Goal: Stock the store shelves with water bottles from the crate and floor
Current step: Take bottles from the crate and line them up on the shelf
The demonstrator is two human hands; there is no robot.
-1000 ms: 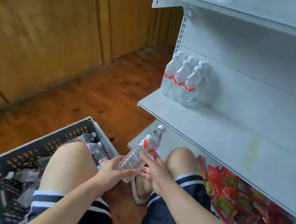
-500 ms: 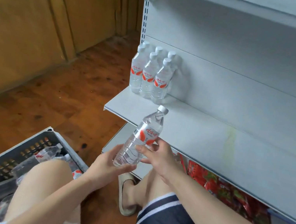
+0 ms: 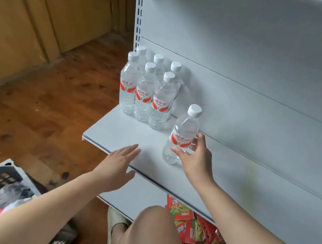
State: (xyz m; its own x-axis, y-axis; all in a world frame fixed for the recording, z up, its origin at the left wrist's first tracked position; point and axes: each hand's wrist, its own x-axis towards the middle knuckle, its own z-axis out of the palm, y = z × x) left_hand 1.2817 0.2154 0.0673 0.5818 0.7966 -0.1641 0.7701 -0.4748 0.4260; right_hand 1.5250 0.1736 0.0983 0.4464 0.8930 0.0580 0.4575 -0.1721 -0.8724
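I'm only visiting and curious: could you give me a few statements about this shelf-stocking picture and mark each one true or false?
1. The right hand grips a clear plastic water bottle with a white cap and red label over the white metal shelf. True.
2. The left hand holds a second bottle. False: its fingers are straight and it holds nothing, above the shelf's front edge.
3. Six capped bottles stand grouped at the shelf's left end. True.
4. The red snack packets lie beside those bottles. False: they lie on the lower white shelf.
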